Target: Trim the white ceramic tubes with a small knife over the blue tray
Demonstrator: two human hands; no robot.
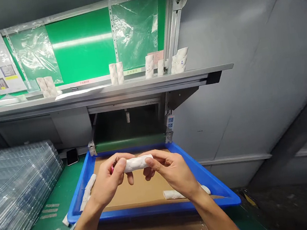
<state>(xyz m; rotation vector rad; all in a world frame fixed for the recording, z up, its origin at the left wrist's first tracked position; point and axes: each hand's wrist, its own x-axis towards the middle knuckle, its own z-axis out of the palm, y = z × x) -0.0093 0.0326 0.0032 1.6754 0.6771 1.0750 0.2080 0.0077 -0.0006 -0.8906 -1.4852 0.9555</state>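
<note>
A short white tube (137, 163) with small dimples on its surface lies level between my hands, over a blue tray (206, 176). My left hand (109, 179) is closed on its left end, thumb in front. Tucked in the same hand is a small pink-and-dark object (113, 165), mostly hidden by the fingers. My right hand (174, 168) pinches the tube's right end between thumb and fingers. Inside the tray, more white tubes (87, 191) rest along the left wall, and another white piece (173, 194) lies at the front right, partly behind my right wrist.
Beyond the tray a green conveyor belt (130, 142) comes out under a metal shelf (138, 86), with a small white piece (127, 117) on it. Several white tubes (149, 66) stand on the shelf. Stacked clear plastic trays (18, 185) and a phone (72, 156) are at left.
</note>
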